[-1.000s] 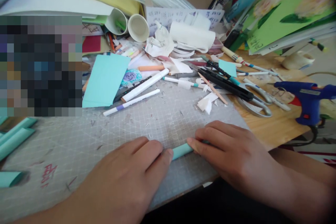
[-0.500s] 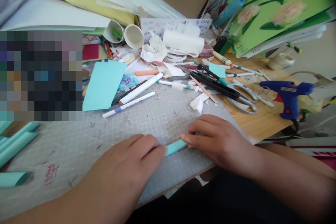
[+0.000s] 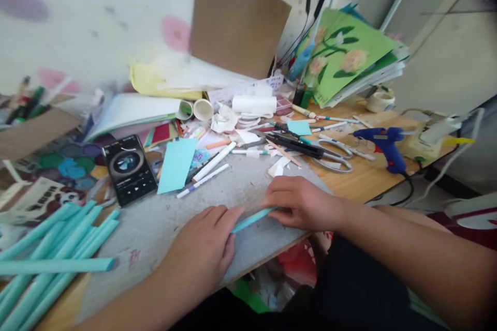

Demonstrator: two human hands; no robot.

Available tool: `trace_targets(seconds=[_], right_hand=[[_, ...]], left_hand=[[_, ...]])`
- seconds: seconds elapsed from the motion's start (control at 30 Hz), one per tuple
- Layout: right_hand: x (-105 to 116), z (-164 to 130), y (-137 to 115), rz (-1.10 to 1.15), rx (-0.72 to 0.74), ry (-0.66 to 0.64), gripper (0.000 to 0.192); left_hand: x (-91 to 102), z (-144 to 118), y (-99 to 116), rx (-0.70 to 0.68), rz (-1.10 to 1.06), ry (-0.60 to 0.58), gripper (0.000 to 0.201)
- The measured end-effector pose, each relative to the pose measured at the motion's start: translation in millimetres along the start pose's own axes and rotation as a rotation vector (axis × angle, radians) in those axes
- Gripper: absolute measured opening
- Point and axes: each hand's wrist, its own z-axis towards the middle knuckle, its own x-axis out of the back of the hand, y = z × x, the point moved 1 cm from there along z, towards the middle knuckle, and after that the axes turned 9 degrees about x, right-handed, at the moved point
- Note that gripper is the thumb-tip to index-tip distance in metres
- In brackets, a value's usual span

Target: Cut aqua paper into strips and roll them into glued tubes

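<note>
A thin turquoise paper tube (image 3: 253, 219) spans the gap between my two hands, just above or on the grey cutting mat (image 3: 155, 240). My left hand (image 3: 200, 243) pinches its near left end between thumb and fingers. At the other end my right hand (image 3: 297, 201) grips it, the fingers curled over and hiding that tip. Several finished-looking turquoise paper tubes (image 3: 66, 248) lie heaped at the lower left, one across the others. A flat turquoise sheet (image 3: 177, 165) rests beyond my left hand.
A phone (image 3: 130, 169) leans at the left by the sheet. White markers (image 3: 214, 162), scissors (image 3: 330, 159) and paper scraps clutter the mat's far side. At the right stands a blue glue gun (image 3: 384, 146) with its cord. The table's front edge runs below my hands.
The view has tilted up and swung left, bringing more of the tube heap and the wall into sight. The tube between my hands now looks thinner and slightly lifted or turned.
</note>
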Motion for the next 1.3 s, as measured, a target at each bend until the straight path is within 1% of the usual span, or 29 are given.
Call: trace_targets(seconds=[0.07, 0.17, 0.23, 0.3, 0.43, 0.5, 0.63, 0.7, 0.77, 0.9, 1.0, 1.1, 1.2, 1.23, 1.3], right_hand=[[2.3, 7.5, -9.0, 0.064, -0.034, 0.109, 0.013], [5.5, 16.7, -29.5, 0.203, -0.115, 0.245, 0.014], [6.9, 21.6, -44.0, 0.329, -0.172, 0.314, 0.014], [6.7, 26.5, -57.8, 0.475, -0.205, 0.353, 0.017], [-1.9, 37.9, -84.1, 0.726, -0.235, 0.385, 0.038], [-8.9, 42.5, -96.7, 0.824, -0.263, 0.393, 0.048], [-20.3, 44.7, -116.9, 1.023, -0.326, 0.296, 0.056], [-23.4, 42.9, -123.0, 1.071, -0.349, 0.262, 0.059], [-26.4, 40.9, -127.2, 1.072, -0.363, 0.277, 0.062], [-34.6, 37.6, -133.0, 1.026, -0.349, 0.356, 0.064], [-35.6, 32.6, -133.1, 0.984, -0.305, 0.390, 0.065], [-26.8, 26.4, -126.1, 0.851, -0.241, 0.394, 0.063], [-13.8, 27.4, -114.5, 0.736, -0.124, 0.342, 0.059], [-9.8, 29.0, -109.4, 0.684, -0.108, 0.343, 0.053], [-4.1, 30.3, -95.3, 0.522, -0.144, 0.361, 0.041]], left_hand=[[4.7, -3.1, 10.3, 0.015, -0.012, 0.039, 0.037], [9.9, -14.4, 27.1, 0.058, -0.116, 0.100, 0.025], [8.5, -25.4, 37.7, 0.081, -0.234, 0.142, 0.023], [1.6, -36.2, 47.1, 0.078, -0.365, 0.182, 0.027], [-24.1, -50.6, 61.0, 0.036, -0.587, 0.270, 0.041], [-37.6, -54.3, 65.7, 0.037, -0.671, 0.304, 0.044], [-57.3, -60.5, 70.2, 0.061, -0.778, 0.371, 0.046], [-63.6, -63.7, 71.3, 0.059, -0.799, 0.401, 0.050], [-68.1, -66.2, 73.0, 0.044, -0.799, 0.424, 0.054], [-71.9, -66.0, 75.9, 0.006, -0.754, 0.456, 0.060], [-71.1, -60.7, 71.7, -0.010, -0.676, 0.430, 0.065], [-72.3, -53.3, 62.5, 0.005, -0.561, 0.379, 0.064], [-74.9, -49.9, 51.3, 0.091, -0.441, 0.372, 0.058], [-73.8, -51.7, 46.3, 0.138, -0.406, 0.376, 0.056], [-64.2, -62.8, 31.0, 0.260, -0.345, 0.402, 0.051]])
